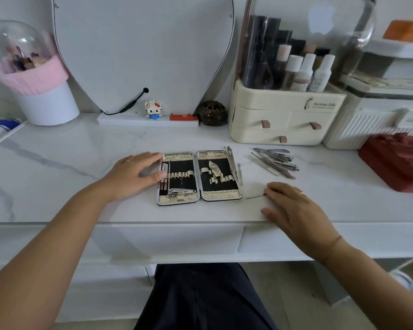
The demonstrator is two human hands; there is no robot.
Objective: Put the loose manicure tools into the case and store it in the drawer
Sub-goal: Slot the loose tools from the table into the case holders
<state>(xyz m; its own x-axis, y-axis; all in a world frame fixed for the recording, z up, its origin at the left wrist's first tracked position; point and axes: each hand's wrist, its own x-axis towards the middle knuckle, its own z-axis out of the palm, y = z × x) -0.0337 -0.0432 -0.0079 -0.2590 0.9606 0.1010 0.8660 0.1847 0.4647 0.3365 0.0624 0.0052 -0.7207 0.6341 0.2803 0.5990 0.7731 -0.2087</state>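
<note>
Friend: Where does everything sit, biggest first?

Me: Both my forearms reach out over the marble vanity top (69,191). Its drawer (167,239) is below my wrists and shut; I take it to be the one meant. The open manicure case (199,178) lies flat between my two hands. A heap of loose tools (275,163) lies beyond my right fingertips, apart from the case. A few long tools (233,163) lie along the case's right rim. One thin steel tool (254,197) runs from my right fingertips toward the case.

Friend: And your hands?

Me: My left hand (134,175) lies palm down with straight fingers. Its fingertips are on the case's left rim and its thumb is against the edge, so it grasps nothing. My right hand (293,206) is also palm down, with the fingers nearly straight. Its tips touch the near end of the thin tool but are not closed round it.

Friend: How would you do this step well?

Me: That tool lies flat on smooth stone, so I think a plain pinch would slip. I'd press one end to tip the other up, or slide it to the table's edge. Then I'd thread it under a free loop while my left hand steadies the case.
</note>
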